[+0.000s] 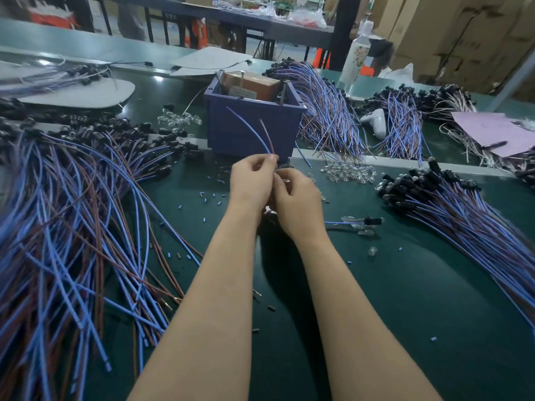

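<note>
- The left hand (252, 180) is pinching a blue wire (248, 129) and a red wire (267, 135) between thumb and forefinger, with its other fingers curling in behind
- Both wires are rising from that pinch and leaning up and to the left in front of a purple box (285, 125), their free ends standing apart from each other
- The right hand (298, 204) is touching the left hand, just below and to the right of it, with its fingers curling and its fingertips pinching the lower end of the same wires; the small part sitting at those fingertips is too blurred to tell
- Both hands are hovering above a green mat (405, 285), the forearms reaching in from the near edge
- The purple box is standing just beyond the hands and holding a brown carton (249, 83)
- To the left of the left hand a loose heap of wires (72, 212), blue and red, is sprawling across the mat
- Well to the right of the right hand a bundle with black caps (451, 204) is lying fanned out
- Near the right hand, on its right, a single capped lead (362, 222) is lying on the mat
- Beyond that lead a pile of clear bulbs (350, 170) is lying beside the box
- Short blue scraps (212, 195) are lying scattered just left of the left hand
</note>
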`<state>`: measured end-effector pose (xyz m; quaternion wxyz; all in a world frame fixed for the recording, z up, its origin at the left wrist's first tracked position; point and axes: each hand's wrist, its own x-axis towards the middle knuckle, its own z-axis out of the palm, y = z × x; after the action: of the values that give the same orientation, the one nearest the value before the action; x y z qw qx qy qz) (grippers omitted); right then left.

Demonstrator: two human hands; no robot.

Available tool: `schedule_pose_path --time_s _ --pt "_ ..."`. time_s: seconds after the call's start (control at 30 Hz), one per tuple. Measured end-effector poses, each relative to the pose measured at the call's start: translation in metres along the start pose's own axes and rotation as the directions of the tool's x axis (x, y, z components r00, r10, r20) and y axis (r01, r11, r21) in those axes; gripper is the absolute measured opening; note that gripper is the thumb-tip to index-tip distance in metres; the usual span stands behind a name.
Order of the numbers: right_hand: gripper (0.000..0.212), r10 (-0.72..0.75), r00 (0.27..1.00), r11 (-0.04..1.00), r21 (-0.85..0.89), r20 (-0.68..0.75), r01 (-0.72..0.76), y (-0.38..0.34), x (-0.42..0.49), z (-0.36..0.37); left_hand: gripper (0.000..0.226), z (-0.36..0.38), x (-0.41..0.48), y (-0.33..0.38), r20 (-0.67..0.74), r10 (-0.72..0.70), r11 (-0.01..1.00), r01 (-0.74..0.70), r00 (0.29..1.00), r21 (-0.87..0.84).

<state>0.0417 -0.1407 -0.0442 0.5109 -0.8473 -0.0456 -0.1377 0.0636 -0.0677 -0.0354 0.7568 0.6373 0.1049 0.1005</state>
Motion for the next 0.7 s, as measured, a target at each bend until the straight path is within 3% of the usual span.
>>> schedule_pose_path --time_s 0.17,0.27,0.37,0.53,0.6,0.7 --pt "0.009 0.193 0.981 0.926 0.325 0.029 -0.191 0.0026 0.0066 0.002 0.017 0.0008 -0.0004 -0.002 0.053 0.006 1.0 -0.006 0.999 0.006" --pt "0.011 0.237 0.971 0.88 0.43 -0.032 -0.201 0.0055 0.0101 0.0001 0.018 0.0011 -0.0003 -0.0024 0.046 0.046 0.998 -0.044 0.998 -0.039" --pt "0.019 0.243 0.957 0.864 0.485 -0.158 -0.139 0.0052 0.0111 -0.0035 0.016 0.0008 -0.0002 -0.0021 -0.048 0.167 0.986 -0.167 0.985 -0.008" --pt "0.01 0.053 0.926 0.944 0.322 -0.375 0.077 -0.0015 0.0062 -0.0036 0.013 0.0045 -0.0066 0.0 -0.199 0.475 0.878 -0.445 0.857 0.179" --pt "0.009 0.013 0.924 0.953 0.285 -0.383 0.104 -0.0031 0.0041 -0.0014 0.014 0.0035 -0.0061 -0.0013 -0.209 0.478 0.873 -0.436 0.853 0.218" --pt "0.017 0.004 0.932 0.963 0.251 -0.362 0.093 -0.0027 0.0034 -0.0005 0.017 -0.0003 -0.0013 -0.0052 -0.166 0.386 0.908 -0.342 0.907 0.242"
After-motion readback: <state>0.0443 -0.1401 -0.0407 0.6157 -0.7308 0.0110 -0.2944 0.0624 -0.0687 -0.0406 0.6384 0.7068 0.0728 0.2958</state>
